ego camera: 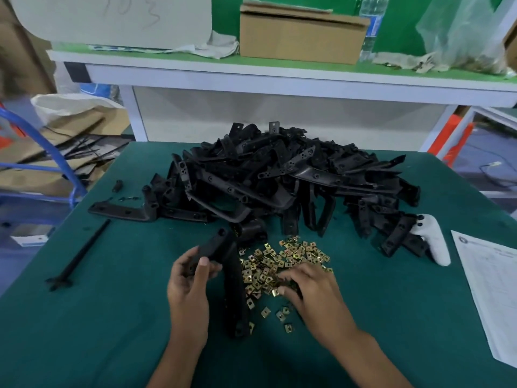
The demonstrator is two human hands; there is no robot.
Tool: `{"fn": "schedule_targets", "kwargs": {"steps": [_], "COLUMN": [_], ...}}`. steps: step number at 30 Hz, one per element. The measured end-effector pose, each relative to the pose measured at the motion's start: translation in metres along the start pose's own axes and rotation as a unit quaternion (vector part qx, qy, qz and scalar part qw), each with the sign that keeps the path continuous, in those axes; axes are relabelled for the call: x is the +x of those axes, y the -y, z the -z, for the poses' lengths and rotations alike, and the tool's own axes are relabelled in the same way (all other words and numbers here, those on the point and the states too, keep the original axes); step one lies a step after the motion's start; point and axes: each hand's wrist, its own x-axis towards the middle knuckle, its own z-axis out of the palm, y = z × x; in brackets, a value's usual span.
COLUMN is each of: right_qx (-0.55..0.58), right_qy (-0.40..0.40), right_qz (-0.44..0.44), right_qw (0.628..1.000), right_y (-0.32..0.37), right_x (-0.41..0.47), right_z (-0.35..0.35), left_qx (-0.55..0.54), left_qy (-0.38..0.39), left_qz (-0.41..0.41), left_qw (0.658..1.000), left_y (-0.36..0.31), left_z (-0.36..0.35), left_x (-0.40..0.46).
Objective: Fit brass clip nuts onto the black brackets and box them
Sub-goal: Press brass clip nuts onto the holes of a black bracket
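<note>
A big heap of black brackets (285,175) covers the far half of the green table (112,317). In front of it lies a scatter of brass clip nuts (282,261). My left hand (190,278) grips one black bracket (233,289) near its upper end; the bracket's long arm hangs down to the table. My right hand (310,289) lies on the near edge of the nut pile with curled fingers, pinching a brass clip nut (275,292) at its fingertips.
A white game controller (435,242) lies right of the heap, a printed sheet (492,292) at the table's right edge. A thin black rod (81,253) lies at left. A cardboard box (302,35) stands on the shelf behind; cardboard and a bag lie at left.
</note>
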Motion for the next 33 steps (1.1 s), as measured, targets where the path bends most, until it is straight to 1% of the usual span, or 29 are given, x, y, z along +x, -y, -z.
{"fn": "schedule_targets", "kwargs": {"steps": [2, 6, 11, 13, 16, 19, 23, 25, 30, 33], "right_qx": [-0.001, -0.011, 0.012, 0.087, 0.249, 0.369, 0.452, 0.473, 0.457, 0.388], "right_qy": [-0.007, 0.015, -0.001, -0.026, -0.046, 0.001, 0.046, 0.057, 0.074, 0.076], "right_qz": [0.002, 0.011, -0.01, -0.046, -0.114, -0.157, -0.164, -0.159, -0.134, -0.116], "right_qw": [1.0, 1.0, 1.0, 0.995, 0.961, 0.916, 0.876, 0.865, 0.876, 0.911], "right_y": [-0.003, -0.007, -0.009, -0.006, 0.004, 0.012, 0.02, 0.023, 0.029, 0.032], "right_x": [0.003, 0.008, 0.008, 0.007, 0.009, 0.013, 0.019, 0.022, 0.028, 0.031], "right_z": [0.003, 0.004, 0.002, 0.003, 0.012, 0.028, 0.047, 0.052, 0.05, 0.044], "left_qx": [0.011, 0.065, 0.121, 0.149, 0.162, 0.169, 0.178, 0.178, 0.177, 0.175], "left_qy": [0.055, 0.154, 0.195, 0.208, 0.225, 0.233, 0.245, 0.247, 0.255, 0.255], "left_qz": [-0.003, -0.013, -0.003, -0.002, 0.004, 0.011, 0.015, 0.028, 0.038, 0.034], "left_qw": [0.998, 0.986, 0.973, 0.967, 0.961, 0.958, 0.953, 0.952, 0.95, 0.95], "left_y": [-0.002, -0.003, -0.007, -0.008, -0.009, -0.009, -0.01, -0.011, -0.01, -0.009], "left_z": [-0.003, -0.005, -0.006, -0.006, -0.007, -0.008, -0.008, -0.009, -0.009, -0.01], "left_x": [-0.006, -0.013, -0.017, -0.018, -0.018, -0.017, -0.018, -0.019, -0.019, -0.02]}}
